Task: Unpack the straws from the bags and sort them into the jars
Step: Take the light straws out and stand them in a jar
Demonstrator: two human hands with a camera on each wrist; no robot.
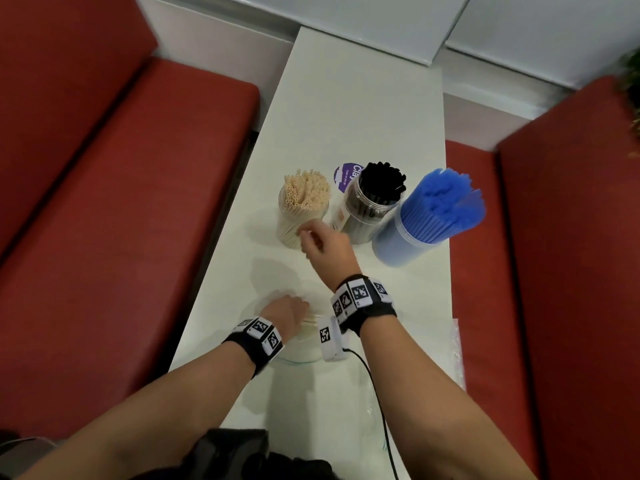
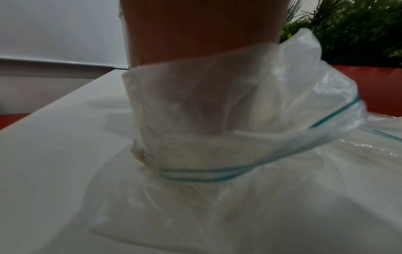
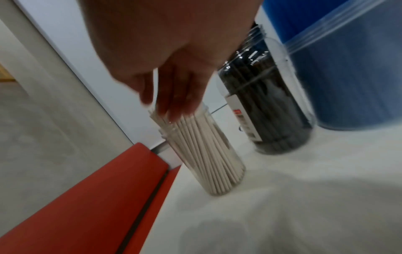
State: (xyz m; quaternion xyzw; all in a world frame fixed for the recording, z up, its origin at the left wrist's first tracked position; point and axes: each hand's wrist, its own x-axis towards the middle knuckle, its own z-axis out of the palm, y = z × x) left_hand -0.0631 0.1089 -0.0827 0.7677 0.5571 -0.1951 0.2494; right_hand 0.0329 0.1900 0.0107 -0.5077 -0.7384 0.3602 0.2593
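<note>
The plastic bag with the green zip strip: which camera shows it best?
The left wrist view: the bag fills the frame, its green strip clear, wrapped around the left hand. The head view shows only a faint film under that hand; the right wrist view shows none.

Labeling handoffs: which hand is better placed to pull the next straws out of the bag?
Left, probably. The left hand is already inside the bag, at the straws. The right hand is away at the beige jar, fingers over its straws, seemingly holding nothing.
</note>
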